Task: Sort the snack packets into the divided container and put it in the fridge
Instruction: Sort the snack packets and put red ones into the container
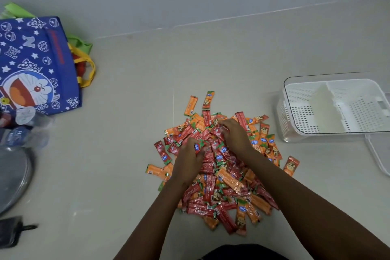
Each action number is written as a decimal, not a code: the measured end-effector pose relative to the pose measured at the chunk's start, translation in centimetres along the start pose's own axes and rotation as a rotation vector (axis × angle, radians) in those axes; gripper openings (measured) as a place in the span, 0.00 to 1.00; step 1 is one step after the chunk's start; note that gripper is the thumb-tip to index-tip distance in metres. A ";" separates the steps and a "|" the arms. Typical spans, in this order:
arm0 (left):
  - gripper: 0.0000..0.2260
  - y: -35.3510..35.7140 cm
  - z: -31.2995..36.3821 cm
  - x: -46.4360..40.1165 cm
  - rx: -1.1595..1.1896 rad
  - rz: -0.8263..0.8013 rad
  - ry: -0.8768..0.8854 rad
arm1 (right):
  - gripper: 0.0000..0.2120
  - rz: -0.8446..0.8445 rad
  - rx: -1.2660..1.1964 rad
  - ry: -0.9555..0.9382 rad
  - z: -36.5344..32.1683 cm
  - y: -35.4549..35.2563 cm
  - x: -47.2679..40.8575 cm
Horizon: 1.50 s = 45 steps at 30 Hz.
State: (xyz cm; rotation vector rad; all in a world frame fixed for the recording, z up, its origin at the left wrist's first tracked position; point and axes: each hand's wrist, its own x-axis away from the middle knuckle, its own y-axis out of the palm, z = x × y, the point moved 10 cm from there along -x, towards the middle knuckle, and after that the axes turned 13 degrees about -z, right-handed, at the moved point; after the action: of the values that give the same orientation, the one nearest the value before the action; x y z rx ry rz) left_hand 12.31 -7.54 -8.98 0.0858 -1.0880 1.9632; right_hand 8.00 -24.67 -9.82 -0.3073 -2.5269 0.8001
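Left hand [188,154]: set palm-down on the heap, fingers curled round a small bunch of red packets near the heap's middle. Right hand [234,133]: just beyond and right of the left, fingers bent down into the pile, pinching packets at its far side; both forearms reach in from the near edge.

Heap of small red and orange foil snack packets [219,175]: lying loose on the pale tiled floor [126,133], directly under and around both hands, a few strays at the edges.

Clear rectangular plastic container with white perforated divided insert [333,107]: on the floor to the right of the right hand, apart from the heap, compartments holding no packets. Its flat clear lid [377,154]: lying just nearer, at the right edge.

Blue cartoon-printed fabric bag with yellow handles [35,65]: far left of the left hand, by the wall. Clear plastic bottles [27,131] lie just nearer it, then a round metal tray [12,177].
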 end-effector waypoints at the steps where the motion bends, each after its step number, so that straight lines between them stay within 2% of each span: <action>1: 0.13 0.3 -0.3 0.2 0.003 -0.022 0.002 | 0.16 -0.011 0.047 -0.007 0.1 0.5 0.0; 3: 0.17 0.8 -0.6 0.5 -0.044 -0.062 -0.002 | 0.16 -0.020 0.081 0.025 0.6 0.9 0.1; 6: 0.24 1.5 -0.6 0.3 -0.177 -0.087 -0.013 | 0.07 -0.002 0.036 0.065 1.1 0.5 0.7; 8: 0.26 2.0 -0.8 0.0 -0.192 -0.109 -0.034 | 0.06 0.040 0.019 0.044 1.2 -0.3 1.5; 13: 0.16 1.5 -0.2 -0.5 -0.197 -0.067 -0.020 | 0.06 0.060 -0.033 0.002 1.4 -1.5 3.2; 16: 0.19 1.5 -0.3 -0.1 -0.150 -0.082 -0.043 | 0.06 0.067 -0.035 -0.024 0.7 -1.8 3.6; 18: 0.26 1.3 -0.6 0.6 -0.024 -0.080 -0.055 | 0.10 -0.015 -0.018 -0.038 0.1 -0.9 3.2; 21: 0.26 0.9 -1.6 1.5 0.136 -0.052 -0.062 | 0.17 -0.180 0.109 -0.048 -0.7 1.8 2.6; 24: 0.34 1.1 -3.1 2.2 0.165 -0.053 -0.079 | 0.10 -0.235 0.179 -0.036 -0.7 3.7 2.7; 26: 0.27 0.9 -2.9 2.9 0.179 -0.053 -0.094 | 0.07 -0.212 0.168 -0.027 -0.7 3.7 2.9; 28: 0.19 1.5 -2.5 3.4 0.158 -0.112 -0.093 | 0.08 -0.152 0.123 -0.033 -0.9 2.7 3.1; 32: 0.20 2.4 -1.9 3.0 -0.007 -0.131 -0.038 | 0.08 -0.114 -0.080 0.090 1.2 0.6 4.3; 34: 0.22 2.8 -1.6 2.7 -0.090 -0.133 -0.033 | 0.13 -0.155 -0.176 0.142 2.3 0.2 5.5; 36: 0.25 3.4 -1.7 2.4 -0.153 -0.161 -0.043 | 0.24 -0.131 -0.227 0.216 3.5 -0.5 6.8; 38: 0.20 3.4 -1.2 2.1 -0.183 -0.150 -0.026 | 0.22 -0.082 -0.274 0.247 4.4 -1.0 7.7; 40: 0.12 3.2 -1.0 1.9 -0.164 -0.120 -0.003 | 0.18 -0.086 -0.247 0.262 5.0 -0.9 8.1; 41: 0.11 3.1 -1.1 1.8 -0.144 -0.111 -0.004 | 0.16 -0.106 -0.206 0.270 5.1 -0.5 8.2; 43: 0.15 2.8 -1.4 2.0 -0.072 -0.099 0.004 | 0.15 -0.143 -0.095 0.255 4.8 0.6 8.4; 45: 0.19 2.1 -1.5 2.6 0.039 -0.081 0.006 | 0.22 -0.178 0.025 0.240 4.4 1.9 8.5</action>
State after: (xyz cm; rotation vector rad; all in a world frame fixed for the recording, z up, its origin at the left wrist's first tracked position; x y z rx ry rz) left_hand 9.67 -5.33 -10.16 0.1424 -1.0272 1.9111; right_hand -1.37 -22.35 -11.06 -0.1568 -2.2808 0.6812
